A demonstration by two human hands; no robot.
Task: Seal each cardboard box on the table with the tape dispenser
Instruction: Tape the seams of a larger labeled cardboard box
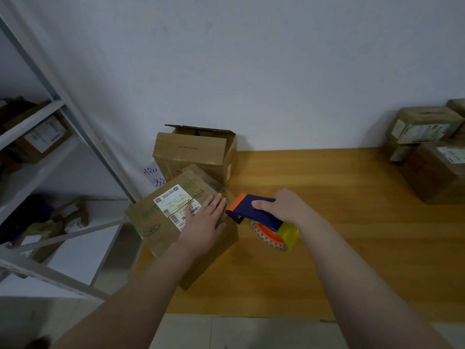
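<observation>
Left of centre, two cardboard boxes are seen: an open-flapped box; a labelled box, pressed under the flat left hand; one blue-orange tape dispenser is gripped in the right hand.

Pale wall, grey shelving

Tape dispenser is navy with an orange nose and hub, loaded with a yellowish clear roll. The right hand grips it, nose right at the near box. That box is closed, sits skewed at the table's left corner, white shipping label on top. The back box behind it has its flaps up. More labelled boxes sit far right.
</observation>
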